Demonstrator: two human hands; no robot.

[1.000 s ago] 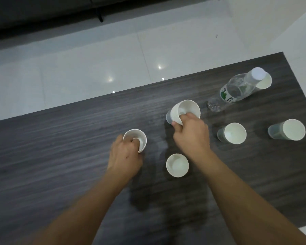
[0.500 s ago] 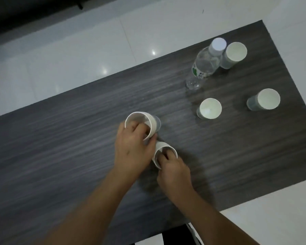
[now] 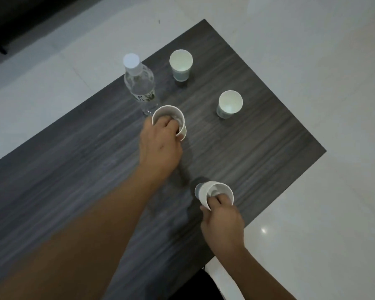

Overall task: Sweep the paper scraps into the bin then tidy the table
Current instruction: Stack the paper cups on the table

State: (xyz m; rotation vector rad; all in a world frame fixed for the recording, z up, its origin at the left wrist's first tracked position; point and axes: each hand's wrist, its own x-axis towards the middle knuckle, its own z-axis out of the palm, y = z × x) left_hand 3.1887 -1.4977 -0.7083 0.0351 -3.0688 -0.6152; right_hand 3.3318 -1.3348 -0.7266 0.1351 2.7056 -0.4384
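Status, head view, tidy phase. No scraps or bin in frame, so I can't confirm the sweep step; I judge it done, since only cups and a bottle sit on the counter (image 3: 74, 169).

1. Left hand (image 3: 158, 146), frame centre: fingers hooked inside the rim of a cup (image 3: 168, 118), thumb outside, grasping it. A second rim shows just below, so this looks like a stack of two. Rim pinch leaves the cup base free for nesting. The cup is just beside the base of the bottle (image 3: 139, 83); can't tell if they touch.

2. Right hand (image 3: 222, 221), lower right of centre: same rim pinch on another cup (image 3: 214, 194), tilted w/ mouth toward me, near the counter's lower-right edge. Can't tell if it's lifted or resting on its base edge.

3. Loose items: one cup (image 3: 180, 63) upper centre, one cup (image 3: 230, 103) right of centre, both upright, well apart from each other and from both hands. Bottle upright, capped, upper centre-left.

Judgement: both hands are collecting cups to nest into one stack. Next move calls for lining up the right cup w/ the left stack, then the 2 loose cups.

Risk: left stack close to bottle; a careless lift could knock it over. Paper cups crush easily under a hard pinch.
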